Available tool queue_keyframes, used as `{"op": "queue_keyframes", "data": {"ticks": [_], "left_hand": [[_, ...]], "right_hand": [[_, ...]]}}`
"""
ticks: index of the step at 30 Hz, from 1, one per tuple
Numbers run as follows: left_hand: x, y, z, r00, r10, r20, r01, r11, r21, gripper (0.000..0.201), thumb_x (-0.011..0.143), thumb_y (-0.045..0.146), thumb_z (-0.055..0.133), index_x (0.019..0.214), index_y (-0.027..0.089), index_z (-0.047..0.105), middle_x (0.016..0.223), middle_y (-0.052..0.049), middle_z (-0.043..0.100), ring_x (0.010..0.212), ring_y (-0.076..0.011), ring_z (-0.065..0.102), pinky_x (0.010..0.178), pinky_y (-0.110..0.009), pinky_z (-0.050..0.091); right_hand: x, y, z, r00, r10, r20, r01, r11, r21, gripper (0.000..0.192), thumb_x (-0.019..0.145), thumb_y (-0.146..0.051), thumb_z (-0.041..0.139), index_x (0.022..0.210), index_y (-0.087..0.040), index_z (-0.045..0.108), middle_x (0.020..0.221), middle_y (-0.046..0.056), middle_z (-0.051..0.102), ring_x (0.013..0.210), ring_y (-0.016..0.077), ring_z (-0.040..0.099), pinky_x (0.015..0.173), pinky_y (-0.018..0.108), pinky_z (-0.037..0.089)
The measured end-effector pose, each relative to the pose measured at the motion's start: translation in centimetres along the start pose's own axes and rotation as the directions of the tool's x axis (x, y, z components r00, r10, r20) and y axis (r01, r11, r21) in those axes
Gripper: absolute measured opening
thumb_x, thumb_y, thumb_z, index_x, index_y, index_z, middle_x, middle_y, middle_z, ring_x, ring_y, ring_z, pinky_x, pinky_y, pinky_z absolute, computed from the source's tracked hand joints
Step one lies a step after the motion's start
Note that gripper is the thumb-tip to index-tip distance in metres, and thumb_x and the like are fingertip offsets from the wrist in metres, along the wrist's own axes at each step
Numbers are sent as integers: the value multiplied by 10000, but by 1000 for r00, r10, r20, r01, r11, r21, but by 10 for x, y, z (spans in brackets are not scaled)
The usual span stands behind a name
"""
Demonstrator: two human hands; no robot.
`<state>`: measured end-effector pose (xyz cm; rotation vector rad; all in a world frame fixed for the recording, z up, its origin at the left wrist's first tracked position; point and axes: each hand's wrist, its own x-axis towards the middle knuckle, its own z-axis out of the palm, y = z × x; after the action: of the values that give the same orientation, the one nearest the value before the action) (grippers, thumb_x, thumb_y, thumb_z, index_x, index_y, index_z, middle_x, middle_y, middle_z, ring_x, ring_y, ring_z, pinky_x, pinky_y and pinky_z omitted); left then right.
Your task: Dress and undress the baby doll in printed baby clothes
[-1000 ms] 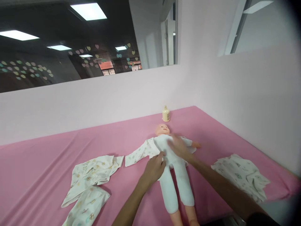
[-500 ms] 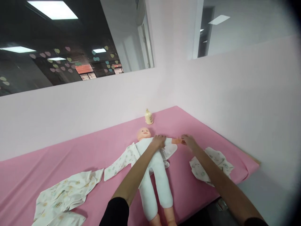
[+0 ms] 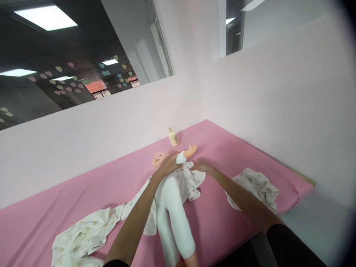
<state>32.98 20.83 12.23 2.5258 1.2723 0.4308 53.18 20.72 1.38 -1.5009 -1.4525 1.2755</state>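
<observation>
A baby doll (image 3: 174,207) in white lies on the pink surface, its body tipped toward the left and one arm raised. My left hand (image 3: 168,165) grips the doll near its shoulder and upper arm, below the head; part of the chest is hidden by it. A white printed baby shirt (image 3: 191,181) is on the doll's far-side sleeve at the left, and the rest lies bunched at its right side. Closed on the edge of that shirt is my right hand (image 3: 202,167), just below the raised doll arm.
Another printed garment (image 3: 80,235) lies spread at the left, and a crumpled printed cloth (image 3: 258,187) lies at the right near the table edge. Behind the doll's head stands a pale yellow bottle (image 3: 174,138). White walls (image 3: 111,122) border the pink-covered table (image 3: 222,148).
The doll has been tipped to the left and its arm now points up. My right hand has let go of the doll's hand and moved left to the shirt.
</observation>
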Motion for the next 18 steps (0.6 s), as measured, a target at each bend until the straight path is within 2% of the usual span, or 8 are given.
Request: {"op": "queue_keyframes", "data": {"ticks": [3, 7, 9, 11, 13, 15, 18], "left_hand": [[-7, -5, -5, 1000, -5, -8, 5, 1000, 12, 215, 788, 254, 582, 996, 204, 555, 981, -31, 645, 859, -210, 590, 720, -291, 402], [-18, -15, -8, 997, -68, 33, 67, 998, 14, 192, 801, 283, 569, 976, 211, 539, 999, -40, 639, 868, -220, 582, 688, -287, 395], [-21, -19, -6, 995, -88, 41, 88, 996, -12, 177, 805, 285, 559, 963, 211, 528, 997, -40, 638, 859, -218, 581, 670, -283, 390], [-22, -20, -2, 995, -86, 41, 88, 996, -33, 165, 804, 273, 553, 953, 210, 524, 980, -34, 639, 843, -212, 582, 664, -280, 389], [-21, -20, 2, 995, -87, 41, 88, 995, -38, 168, 796, 266, 559, 951, 208, 530, 968, -30, 642, 834, -210, 585, 672, -280, 392], [-19, -20, 5, 995, -93, 36, 94, 995, -38, 191, 786, 267, 570, 964, 206, 542, 982, -31, 648, 844, -212, 590, 688, -283, 399], [-19, -20, 6, 996, -90, 18, 91, 995, -51, 232, 775, 277, 582, 992, 199, 555, 1005, -37, 653, 863, -216, 595, 687, -280, 404]], "right_hand": [[-5, -6, -2, 1000, 3, 12, -3, 998, 56, 153, 671, -194, 709, 692, -155, 563, 620, -22, 526, 618, 121, 486, 554, 231, 360], [-17, -3, -47, 996, 7, -89, 8, 987, 163, 106, 747, -242, 629, 790, -178, 557, 672, -12, 533, 646, 122, 493, 558, 219, 368], [-27, 0, -68, 995, 21, -96, 0, 977, 214, 121, 761, -280, 614, 797, -184, 551, 672, -2, 533, 653, 132, 507, 563, 223, 389], [-38, 3, -74, 998, 20, -63, -3, 964, 265, 151, 761, -317, 621, 808, -190, 555, 697, 6, 550, 671, 138, 529, 580, 226, 421], [-49, 6, -65, 1000, 10, 25, -17, 951, 309, 195, 765, -368, 632, 832, -194, 577, 746, 16, 586, 698, 144, 558, 611, 235, 459], [-57, 9, -47, 988, 16, 153, -66, 942, 329, 240, 785, -423, 618, 847, -193, 601, 790, 34, 624, 717, 155, 588, 637, 256, 492], [-58, 15, -18, 962, 76, 264, -156, 942, 297, 210, 811, -393, 564, 762, -189, 584, 709, 38, 618, 655, 155, 586, 612, 270, 504]]}}
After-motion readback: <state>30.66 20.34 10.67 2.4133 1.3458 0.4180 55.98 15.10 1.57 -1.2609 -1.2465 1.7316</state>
